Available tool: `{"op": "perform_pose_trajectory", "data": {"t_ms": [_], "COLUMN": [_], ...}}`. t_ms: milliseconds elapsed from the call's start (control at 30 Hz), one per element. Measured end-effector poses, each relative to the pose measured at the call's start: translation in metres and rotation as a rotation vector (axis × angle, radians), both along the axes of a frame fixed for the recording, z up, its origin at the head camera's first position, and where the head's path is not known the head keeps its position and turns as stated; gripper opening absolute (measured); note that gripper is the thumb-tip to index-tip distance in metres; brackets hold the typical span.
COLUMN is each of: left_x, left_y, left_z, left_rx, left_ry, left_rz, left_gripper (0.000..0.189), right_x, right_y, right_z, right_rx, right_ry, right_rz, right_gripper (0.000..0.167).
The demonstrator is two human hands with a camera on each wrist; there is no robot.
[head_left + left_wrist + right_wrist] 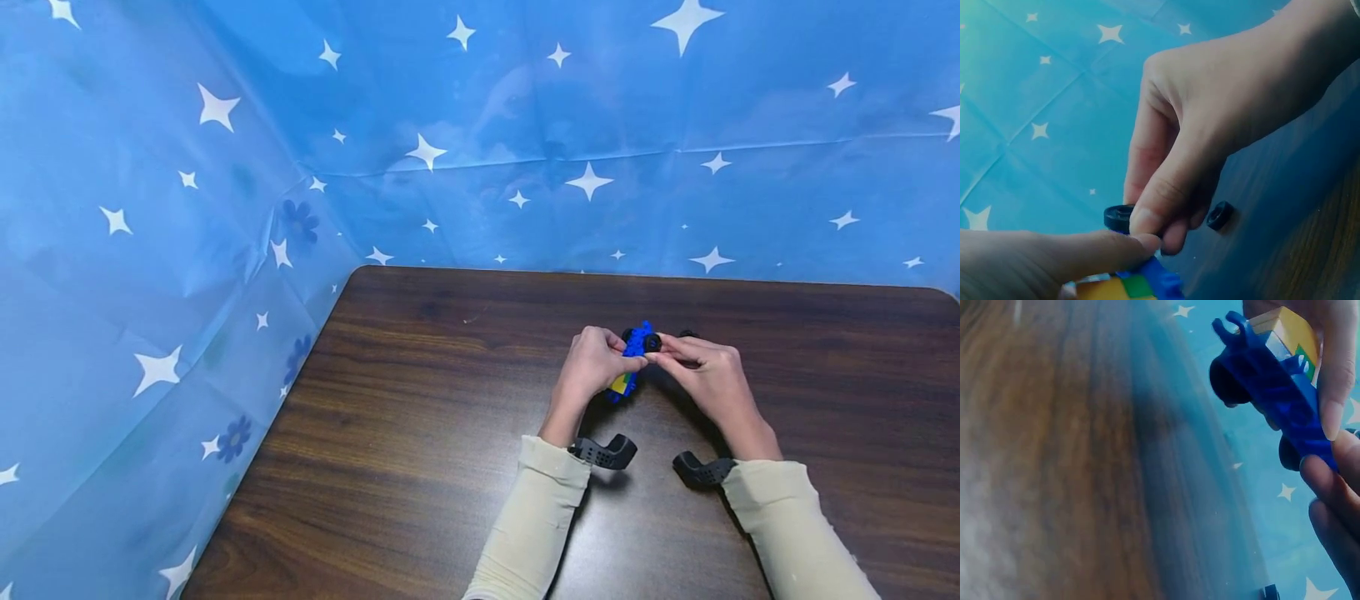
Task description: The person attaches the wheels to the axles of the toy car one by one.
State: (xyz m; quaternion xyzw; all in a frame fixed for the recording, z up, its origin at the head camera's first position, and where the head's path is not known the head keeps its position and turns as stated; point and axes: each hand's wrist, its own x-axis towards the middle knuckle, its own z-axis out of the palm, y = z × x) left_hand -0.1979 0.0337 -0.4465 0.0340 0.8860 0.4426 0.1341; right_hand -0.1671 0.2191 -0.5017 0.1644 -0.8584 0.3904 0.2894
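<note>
We see the left hand (588,364) grasping a blue toy car (637,340), raised over the bench (390,400); the right hand (714,375) pinches a black wheel (652,343) at its side; yellow and green parts (1138,286) are on the car; near the right hand lies a loose wheel (1220,215); beyond the bench we find starry cloth (487,108).

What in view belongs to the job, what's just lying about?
Job:
blue toy vehicle, held in left hand and right hand
loose black wheel, probably a part

Just there:
table
star-print backdrop
black wrist mounts
</note>
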Motion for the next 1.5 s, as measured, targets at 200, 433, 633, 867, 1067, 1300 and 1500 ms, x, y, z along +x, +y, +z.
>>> {"op": "perform_pose_trajectory", "data": {"t_ms": [200,433,633,867,1067,1300,1500], "left_x": [0.0,0.0,0.001,0.002,0.001,-0.002,-0.003], "left_y": [-0.001,-0.003,-0.004,-0.004,-0.007,-0.013,-0.017], "left_z": [-0.002,-0.002,0.0,0.0,-0.001,-0.001,-0.003], "left_rx": [0.028,0.025,0.012,0.002,0.039,0.056,0.081], "left_ry": [0.002,-0.03,-0.061,-0.072,-0.052,-0.041,-0.041], "left_rz": [-0.043,-0.031,-0.003,-0.027,-0.019,0.017,0.011], "left_gripper": [0.033,0.029,0.029,0.027,0.024,0.025,0.024], "right_x": [0.0,-0.001,-0.001,0.001,0.001,0.002,0.005], "right_y": [0.001,0.001,0.002,0.002,0.006,0.025,0.045], "right_z": [-0.002,-0.003,-0.005,-0.004,0.001,0.002,0.001], "right_rx": [-0.019,0.005,0.058,0.124,0.123,0.112,0.118], "right_ry": [-0.019,-0.031,0.007,0.026,-0.08,-0.279,-0.364], "right_rz": [-0.03,-0.025,-0.007,-0.021,0.01,-0.014,-0.085], "right_gripper": [0.035,0.034,0.035,0.036,0.045,0.038,0.033]}}
